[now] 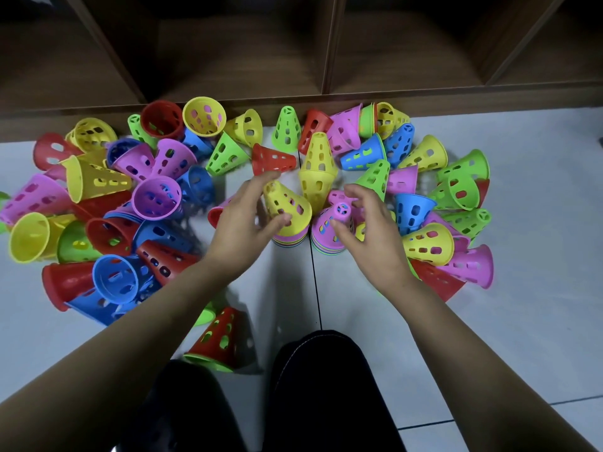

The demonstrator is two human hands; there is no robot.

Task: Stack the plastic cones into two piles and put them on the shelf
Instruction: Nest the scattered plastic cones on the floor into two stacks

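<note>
Two short piles of nested cones stand side by side on the floor in the middle. The left pile is topped by a yellow cone. My left hand grips that cone, index finger over its tip and thumb on its lower side. The right pile is topped by a pink cone. My right hand pinches the pink cone near its tip between thumb and curled fingers. Many loose cones in red, blue, green, yellow and pink lie scattered to the left and right.
A dark wooden shelf with open compartments runs along the far edge of the floor. Two nested yellow cones stand just behind the piles. A red cone on a green one lies near my knees.
</note>
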